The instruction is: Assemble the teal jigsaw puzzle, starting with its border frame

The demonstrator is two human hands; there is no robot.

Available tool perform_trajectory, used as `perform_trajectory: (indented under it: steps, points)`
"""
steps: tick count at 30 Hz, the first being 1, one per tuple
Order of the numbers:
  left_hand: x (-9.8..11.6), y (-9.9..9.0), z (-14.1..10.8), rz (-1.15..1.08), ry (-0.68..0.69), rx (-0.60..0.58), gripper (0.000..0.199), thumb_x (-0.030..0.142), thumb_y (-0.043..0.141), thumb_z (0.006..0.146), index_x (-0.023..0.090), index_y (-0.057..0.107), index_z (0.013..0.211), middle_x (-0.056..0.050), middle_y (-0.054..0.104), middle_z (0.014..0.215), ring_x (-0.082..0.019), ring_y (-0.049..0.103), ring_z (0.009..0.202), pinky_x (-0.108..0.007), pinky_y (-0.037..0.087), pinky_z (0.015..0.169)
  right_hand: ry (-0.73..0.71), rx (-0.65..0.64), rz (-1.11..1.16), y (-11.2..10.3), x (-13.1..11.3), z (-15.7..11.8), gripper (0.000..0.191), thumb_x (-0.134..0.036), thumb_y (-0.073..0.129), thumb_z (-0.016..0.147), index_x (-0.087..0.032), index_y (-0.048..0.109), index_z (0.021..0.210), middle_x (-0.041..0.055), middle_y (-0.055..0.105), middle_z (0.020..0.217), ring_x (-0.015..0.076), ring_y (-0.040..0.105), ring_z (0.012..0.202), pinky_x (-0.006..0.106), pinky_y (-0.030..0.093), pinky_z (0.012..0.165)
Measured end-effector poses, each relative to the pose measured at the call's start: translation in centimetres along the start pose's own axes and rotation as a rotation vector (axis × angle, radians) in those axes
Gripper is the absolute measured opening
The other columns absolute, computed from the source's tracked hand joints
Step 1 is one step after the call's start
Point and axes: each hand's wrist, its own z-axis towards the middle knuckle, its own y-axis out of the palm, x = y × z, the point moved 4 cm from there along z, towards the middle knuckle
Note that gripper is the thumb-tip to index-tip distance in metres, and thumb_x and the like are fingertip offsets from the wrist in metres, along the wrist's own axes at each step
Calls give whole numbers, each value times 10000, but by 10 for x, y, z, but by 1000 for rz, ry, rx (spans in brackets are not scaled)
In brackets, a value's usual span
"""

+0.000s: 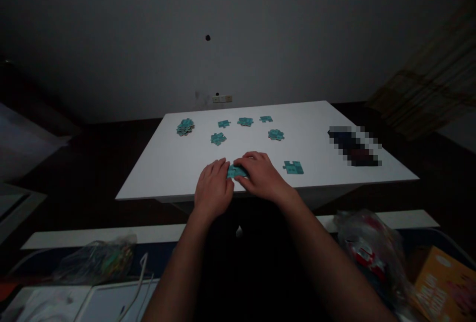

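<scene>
Teal jigsaw puzzle pieces (234,170) lie near the front edge of the white table (156,173), between my two hands. My left hand (213,187) rests at their left side, fingers together and thumb against the near edge. From the right, my right hand (260,176) grips them between thumb and curled fingers, hiding their right part. A seam shows in the teal surface, but I cannot tell whether the pieces are fully locked. To the right of my right hand lies a loose corner-like puzzle piece (293,167), flat on the table.
Farther back are a tall pile of puzzle pieces (185,127), smaller piles (218,138) (245,121) (275,134) and single pieces (224,124) (266,119). A blurred-out dark object (353,147) lies at right. Plastic bags (368,247) and an orange box (446,285) are near me.
</scene>
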Motion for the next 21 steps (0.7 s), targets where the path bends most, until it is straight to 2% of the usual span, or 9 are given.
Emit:
perform_trajectory:
  steps: [6,12,21]
  points:
    - [2,1,-2,16,10,2,577,259,525,1055,164,677,1604,-186,636,1736,-411,583,1613,-619,418,1407,53,-10,11,5,0,1,401,-297,725,1065,-287,767,1464,131,819,1431,376,680,1379,575,482,1206]
    - [2,2,-3,16,31,52,538,220,552,1044,193,686,1565,-182,669,1701,-395,610,1593,-626,460,1375,22,16,26,5,4,-2,352,-250,761,1003,-341,830,1336,39,830,1483,358,705,1343,575,501,1175]
    - [2,6,-6,28,48,130,510,152,559,1020,153,688,1514,-188,704,1648,-379,642,1552,-598,480,1361,-4,63,-10,8,11,-3,291,-263,724,1042,-327,840,1301,51,843,1428,357,719,1311,579,533,1138]
